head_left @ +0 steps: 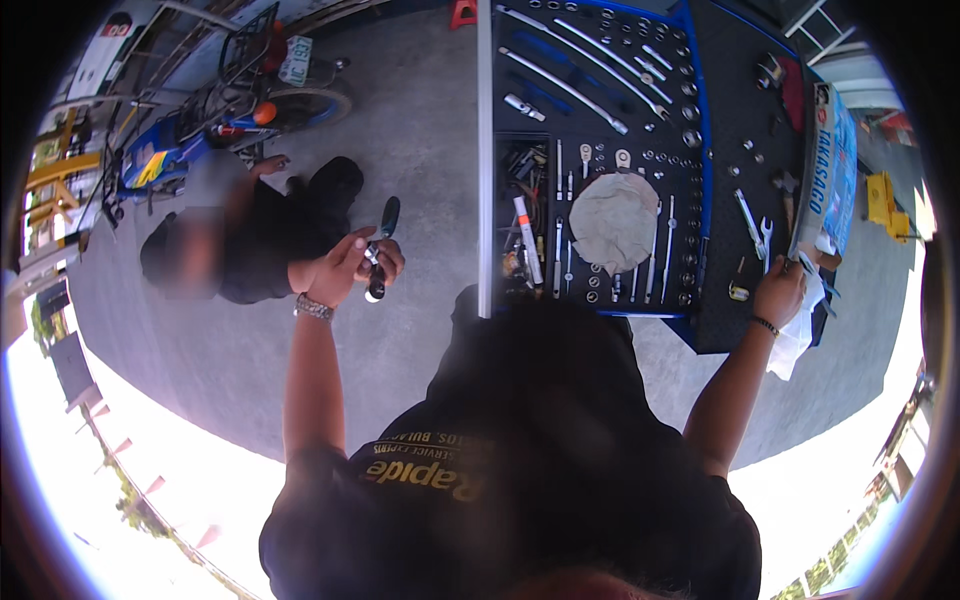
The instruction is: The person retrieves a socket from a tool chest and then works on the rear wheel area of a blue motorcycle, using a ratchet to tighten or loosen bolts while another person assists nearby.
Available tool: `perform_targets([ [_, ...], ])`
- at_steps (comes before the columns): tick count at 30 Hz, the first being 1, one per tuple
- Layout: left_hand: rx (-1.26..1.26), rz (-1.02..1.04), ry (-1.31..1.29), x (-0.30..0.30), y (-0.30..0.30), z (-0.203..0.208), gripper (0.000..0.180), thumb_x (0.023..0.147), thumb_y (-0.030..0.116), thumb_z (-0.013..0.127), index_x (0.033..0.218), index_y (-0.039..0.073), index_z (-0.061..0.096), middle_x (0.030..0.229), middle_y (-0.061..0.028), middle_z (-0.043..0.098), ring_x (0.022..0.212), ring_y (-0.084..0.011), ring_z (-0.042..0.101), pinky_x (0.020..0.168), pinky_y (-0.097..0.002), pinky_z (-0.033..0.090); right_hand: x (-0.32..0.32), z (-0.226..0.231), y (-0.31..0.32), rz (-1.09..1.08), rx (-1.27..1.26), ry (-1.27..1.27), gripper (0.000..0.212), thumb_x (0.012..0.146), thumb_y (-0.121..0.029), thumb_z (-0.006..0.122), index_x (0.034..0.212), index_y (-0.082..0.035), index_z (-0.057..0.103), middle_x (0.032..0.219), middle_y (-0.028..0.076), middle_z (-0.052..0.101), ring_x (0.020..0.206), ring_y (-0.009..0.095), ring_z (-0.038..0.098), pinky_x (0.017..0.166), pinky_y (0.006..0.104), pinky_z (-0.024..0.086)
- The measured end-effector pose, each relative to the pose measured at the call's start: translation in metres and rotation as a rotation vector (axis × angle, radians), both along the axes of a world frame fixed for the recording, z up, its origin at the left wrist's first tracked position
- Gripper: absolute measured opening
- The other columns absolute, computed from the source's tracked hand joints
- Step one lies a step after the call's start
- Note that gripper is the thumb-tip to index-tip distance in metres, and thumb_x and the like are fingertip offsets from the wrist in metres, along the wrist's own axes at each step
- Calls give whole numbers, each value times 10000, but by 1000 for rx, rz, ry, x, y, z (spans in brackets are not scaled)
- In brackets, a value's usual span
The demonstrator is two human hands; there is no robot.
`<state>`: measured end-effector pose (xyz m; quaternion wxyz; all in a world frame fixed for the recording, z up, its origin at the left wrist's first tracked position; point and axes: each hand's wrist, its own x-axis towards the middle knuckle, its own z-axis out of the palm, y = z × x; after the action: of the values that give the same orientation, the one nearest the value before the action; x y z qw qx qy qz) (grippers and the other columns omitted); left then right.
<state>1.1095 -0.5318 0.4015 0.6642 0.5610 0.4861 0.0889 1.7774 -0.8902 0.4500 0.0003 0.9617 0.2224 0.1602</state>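
My left hand (343, 268) reaches out at the left and is closed on a ratchet wrench (375, 260) with a dark green handle end and a dark head. Another person's hand (391, 262) is at the same ratchet, its fingers on the far side. Over at the right, my right hand (779, 293) is closed at the edge of the tool cabinet, beside a cardboard box (833, 165) with blue print. A white cloth or sheet (797, 335) hangs just by its fingers. What the right hand grips is hidden.
An open tool drawer (484, 150) holds sockets, ratchets and long bars, with a pale round cloth (613, 222) on top. Beside it lie wrenches (766, 238) and a hammer (787, 200). A person (265, 245) crouches at left near a blue motorcycle (165, 155). A red stool (463, 13) stands behind.
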Motion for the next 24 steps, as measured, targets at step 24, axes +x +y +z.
perform_targets([
  [24, 666, 506, 236, -4, -166, 66, 213, 1013, 86, 655, 1216, 21, 660, 913, -82, 698, 810, -146, 660, 735, -299, 528, -464, -63, 322, 1804, 156, 815, 114, 917, -191, 737, 947, -80, 741, 1076, 78, 665, 1039, 303, 664, 910, 452, 543],
])
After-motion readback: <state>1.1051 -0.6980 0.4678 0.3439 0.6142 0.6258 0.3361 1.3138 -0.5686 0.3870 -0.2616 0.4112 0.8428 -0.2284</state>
